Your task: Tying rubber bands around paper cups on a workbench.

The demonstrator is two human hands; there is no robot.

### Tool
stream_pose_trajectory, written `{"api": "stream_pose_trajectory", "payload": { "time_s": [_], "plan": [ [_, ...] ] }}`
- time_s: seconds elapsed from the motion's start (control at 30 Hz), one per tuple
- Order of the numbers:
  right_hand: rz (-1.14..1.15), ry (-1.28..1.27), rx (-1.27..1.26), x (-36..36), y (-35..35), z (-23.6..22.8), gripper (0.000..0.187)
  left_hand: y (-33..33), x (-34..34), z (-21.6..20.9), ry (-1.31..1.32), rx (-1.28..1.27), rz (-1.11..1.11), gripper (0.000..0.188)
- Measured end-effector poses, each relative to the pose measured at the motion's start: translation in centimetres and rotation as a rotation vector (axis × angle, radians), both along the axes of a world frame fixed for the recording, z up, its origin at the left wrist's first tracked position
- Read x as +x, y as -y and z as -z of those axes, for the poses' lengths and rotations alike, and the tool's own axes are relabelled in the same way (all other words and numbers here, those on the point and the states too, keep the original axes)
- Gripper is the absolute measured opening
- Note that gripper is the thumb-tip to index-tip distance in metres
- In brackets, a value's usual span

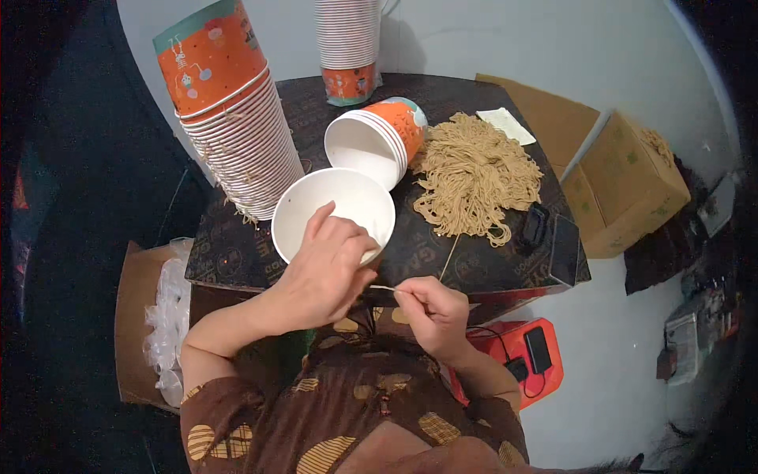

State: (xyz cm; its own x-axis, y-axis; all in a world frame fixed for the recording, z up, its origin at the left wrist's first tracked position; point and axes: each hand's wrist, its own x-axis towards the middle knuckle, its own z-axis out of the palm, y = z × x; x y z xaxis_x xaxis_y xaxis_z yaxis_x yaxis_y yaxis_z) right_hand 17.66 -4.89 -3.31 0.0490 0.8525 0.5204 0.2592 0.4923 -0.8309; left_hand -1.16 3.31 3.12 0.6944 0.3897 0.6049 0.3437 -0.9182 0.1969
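A white-lined paper tub (294,207) tilts toward me at the table's front edge, its mouth facing up. My left hand (325,265) is closed over its near rim, with the fingers reaching inside; the thumb side is partly hidden. Just to the right, my right hand (433,310) pinches a tan string (382,287), drawn taut between the two hands. A line of the same string (450,257) runs up from my right hand to a loose heap of tan string (478,175) on the table.
A tall leaning stack of orange paper tubs (237,134) stands at left, a second stack (349,79) at the back. Several nested tubs (410,130) lie sideways behind my tub. A black phone-like object (564,249) lies at the right edge, beyond it a cardboard box (632,186); a red stool (553,375) stands below.
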Motion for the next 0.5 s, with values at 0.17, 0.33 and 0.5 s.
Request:
{"api": "stream_pose_trajectory", "payload": {
  "time_s": [0.17,0.33,0.5],
  "plan": [
    [0.081,-0.037,0.009,0.2,-0.7,0.1,0.003,-0.9,-2.2,1.1,-0.08,0.055,-0.085,0.027],
    [0.126,-0.098,-0.049,-0.4,-1.9,1.9,0.004,-1.0,-3.4,1.6,-0.016,-0.013,-0.107,0.017],
    [0.147,-0.063,0.004,-1.3,-3.2,2.8,0.01,-0.7,-3.4,0.2,0.083,-0.051,-0.16,0.012]
  ]
}}
